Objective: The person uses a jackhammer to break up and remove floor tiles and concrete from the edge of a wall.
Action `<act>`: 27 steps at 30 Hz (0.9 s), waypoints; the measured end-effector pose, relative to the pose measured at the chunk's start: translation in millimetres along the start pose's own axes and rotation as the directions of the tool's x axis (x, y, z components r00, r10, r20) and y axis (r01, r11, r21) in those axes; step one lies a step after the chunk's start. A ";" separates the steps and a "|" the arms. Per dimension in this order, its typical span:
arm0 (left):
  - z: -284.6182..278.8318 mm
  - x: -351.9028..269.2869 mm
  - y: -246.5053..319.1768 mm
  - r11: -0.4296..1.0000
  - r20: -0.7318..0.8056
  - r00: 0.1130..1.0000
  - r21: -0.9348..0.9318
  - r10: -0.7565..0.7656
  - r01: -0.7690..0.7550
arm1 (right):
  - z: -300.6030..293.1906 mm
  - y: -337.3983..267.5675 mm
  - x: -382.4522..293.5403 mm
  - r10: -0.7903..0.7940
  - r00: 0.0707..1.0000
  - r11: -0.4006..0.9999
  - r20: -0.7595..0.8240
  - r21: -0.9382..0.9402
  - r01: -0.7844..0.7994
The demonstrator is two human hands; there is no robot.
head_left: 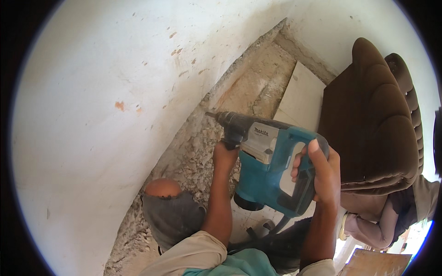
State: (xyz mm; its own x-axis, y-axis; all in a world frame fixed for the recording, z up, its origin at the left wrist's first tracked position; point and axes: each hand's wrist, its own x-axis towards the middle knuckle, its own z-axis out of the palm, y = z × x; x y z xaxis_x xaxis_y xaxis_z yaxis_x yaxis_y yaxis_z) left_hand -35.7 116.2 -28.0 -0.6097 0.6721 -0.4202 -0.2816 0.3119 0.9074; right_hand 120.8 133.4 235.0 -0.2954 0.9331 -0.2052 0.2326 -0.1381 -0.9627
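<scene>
A teal and black Makita rotary hammer (262,165) lies level across the middle of the view, its bit (210,114) pointing left at the foot of the white wall (103,103). Under the tool's front end, my left hand (225,155) grips the black side handle. My right hand (323,169) is wrapped around the rear D-handle, thumb along its top; whether a finger presses the trigger is hidden. The bit's tip is at or close to the rough broken strip (234,70) along the wall base; contact cannot be told.
Broken rubble (193,155) covers the floor beside the wall, near my bent knee (162,188). Pale floor tiles (300,93) border the chipped ground. A brown upholstered sofa (366,131) stands at right. Behind it, a person's arm (376,226) shows. A wooden board (376,264) is lower right.
</scene>
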 end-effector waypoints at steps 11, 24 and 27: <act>7.6 17.8 30.5 0.995 0.015 0.998 -0.084 0.054 -0.052 | 16.0 -56.5 70.2 0.065 0.995 0.984 0.074 -0.169 -0.052; 2.8 36.0 48.2 0.943 0.070 0.995 -0.331 0.072 -0.045 | 65.1 -98.9 98.4 0.094 0.982 0.951 0.166 -0.306 -0.039; 4.1 33.6 51.9 0.883 0.043 0.988 -0.455 0.147 -0.111 | 75.1 -101.7 102.1 0.063 0.986 0.941 0.153 -0.340 -0.007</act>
State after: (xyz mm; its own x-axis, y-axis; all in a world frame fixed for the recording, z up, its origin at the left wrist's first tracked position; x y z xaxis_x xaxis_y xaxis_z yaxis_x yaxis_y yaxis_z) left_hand -67.7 157.8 5.0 -0.6118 0.7390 -0.2819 -0.5182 -0.1052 0.8488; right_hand -2.6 217.8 298.7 -0.4188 0.8606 -0.2898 0.5355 -0.0237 -0.8442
